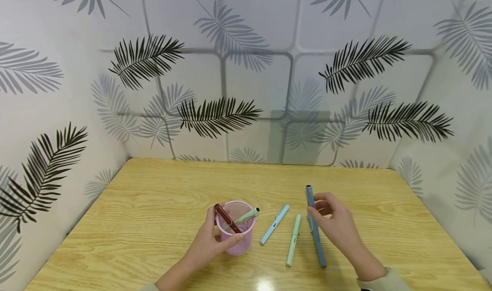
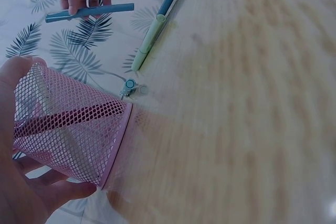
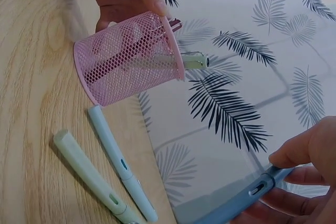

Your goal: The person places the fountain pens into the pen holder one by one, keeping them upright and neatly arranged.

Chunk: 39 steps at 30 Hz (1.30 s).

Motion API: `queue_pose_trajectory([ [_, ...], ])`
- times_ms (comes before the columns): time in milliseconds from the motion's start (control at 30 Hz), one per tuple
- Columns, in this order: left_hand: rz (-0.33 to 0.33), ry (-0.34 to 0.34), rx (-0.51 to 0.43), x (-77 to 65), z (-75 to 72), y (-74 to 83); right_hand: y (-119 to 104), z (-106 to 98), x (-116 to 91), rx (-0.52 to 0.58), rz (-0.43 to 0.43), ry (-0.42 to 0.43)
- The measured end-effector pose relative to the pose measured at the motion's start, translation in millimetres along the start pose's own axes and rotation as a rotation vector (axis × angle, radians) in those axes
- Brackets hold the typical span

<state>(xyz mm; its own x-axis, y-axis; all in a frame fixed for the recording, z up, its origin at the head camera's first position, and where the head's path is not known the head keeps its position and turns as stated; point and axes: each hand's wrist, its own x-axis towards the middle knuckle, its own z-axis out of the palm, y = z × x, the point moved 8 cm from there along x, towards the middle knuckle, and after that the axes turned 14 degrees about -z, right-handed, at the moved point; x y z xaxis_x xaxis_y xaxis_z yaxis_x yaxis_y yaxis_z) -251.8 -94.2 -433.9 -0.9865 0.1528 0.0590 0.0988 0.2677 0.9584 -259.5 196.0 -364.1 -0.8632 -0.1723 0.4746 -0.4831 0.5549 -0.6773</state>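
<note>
My left hand [image 1: 210, 237] grips a pink mesh pen cup [image 1: 239, 243] around its side, thumb near the rim. A dark red pen [image 1: 227, 218] and a pale green pen [image 1: 246, 216] lean inside the cup. To the right, my right hand [image 1: 336, 218] pinches a blue pen [image 3: 247, 195] between thumb and fingers, raised above the table. Another blue pen [image 1: 318, 248] lies below that hand, partly overlapped by the held one in the head view. Left of it, a light green pen [image 1: 294, 240] and a light blue pen [image 1: 274, 225] rest on the tabletop.
The wooden table [image 1: 153, 197] carries the cup and the loose pens. A wall [image 1: 253, 82] with a leaf pattern stands behind its far edge, with similar patterned surfaces at both sides.
</note>
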Motion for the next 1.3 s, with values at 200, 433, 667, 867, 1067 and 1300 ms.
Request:
queue_pose_trajectory([
  [200, -0.005, 0.010, 0.010, 0.5, -0.4, 0.1, -15.4, 5.9, -0.1, 0.090, -0.037, 0.018],
  [433, -0.005, -0.006, 0.000, -0.1, 0.7, 1.4, -29.9, 13.5, -1.3, 0.192, -0.052, 0.013],
  [667, -0.006, -0.016, -0.025, 0.4, 1.3, 0.1, -45.8, 22.0, 0.0, 0.370, -0.119, 0.012],
  [867, -0.016, -0.022, -0.029, -0.3, 1.5, -1.5, -60.0, 28.0, 0.5, 0.443, -0.191, 0.037],
  [1067, -0.011, -0.020, -0.020, 0.0, 1.3, -1.5, -75.5, 31.8, 3.2, 0.491, -0.299, 0.090],
  [1300, -0.005, -0.005, 0.000, -0.9, -0.5, 2.7, -93.7, 36.8, 8.4, 0.547, -0.375, 0.124],
])
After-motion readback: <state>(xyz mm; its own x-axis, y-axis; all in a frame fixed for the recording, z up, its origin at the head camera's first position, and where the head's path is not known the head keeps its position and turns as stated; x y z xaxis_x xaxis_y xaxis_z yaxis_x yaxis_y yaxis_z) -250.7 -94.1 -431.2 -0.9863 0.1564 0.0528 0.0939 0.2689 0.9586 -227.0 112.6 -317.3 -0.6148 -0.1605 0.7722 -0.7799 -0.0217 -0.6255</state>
